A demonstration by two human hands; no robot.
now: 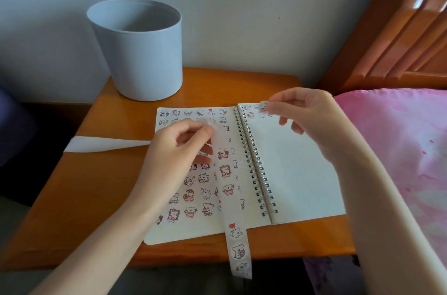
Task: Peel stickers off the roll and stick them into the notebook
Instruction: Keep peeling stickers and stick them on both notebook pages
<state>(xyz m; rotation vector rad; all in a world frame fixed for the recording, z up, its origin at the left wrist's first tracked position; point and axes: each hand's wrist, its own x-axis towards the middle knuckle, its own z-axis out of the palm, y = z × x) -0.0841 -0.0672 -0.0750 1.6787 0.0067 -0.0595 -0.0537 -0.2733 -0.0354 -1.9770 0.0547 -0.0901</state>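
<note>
**Sticker held over the right page, strip gripped over the left**

Nearest the camera, the printed end of the sticker strip [238, 246] is seen hanging over the front edge of the wooden table [96, 198]. From there the strip is laid up across the left page [188, 232] of the open notebook [302, 198], just left of the spiral binding [256, 164]. This page is covered with rows of small cartoon stickers.

The upper part of the strip is pinched by the left hand [179, 147], thumb and fingers curled round it, and the hand is held over the middle of the left page. A plain white tail [104, 144] is seen running from behind this hand to the table's left edge. It appears to be the strip's bare backing, though the join is hidden by the hand.

Further back, the right hand [307, 113] is raised over the top of the right page [290, 149]. A single sticker [263, 105] is pinched between its thumb and forefinger, while the other fingers are loosely bent below. The sticker is held near the page's top left corner, where a few stickers are already placed. Whether it touches the paper cannot be told.

Behind the notebook, a grey bin [142, 53] is stood on the table's far left corner against the pale wall [242, 4]. Pink bedding [399, 137] and a wooden headboard [399, 41] are seen to the right.
</note>
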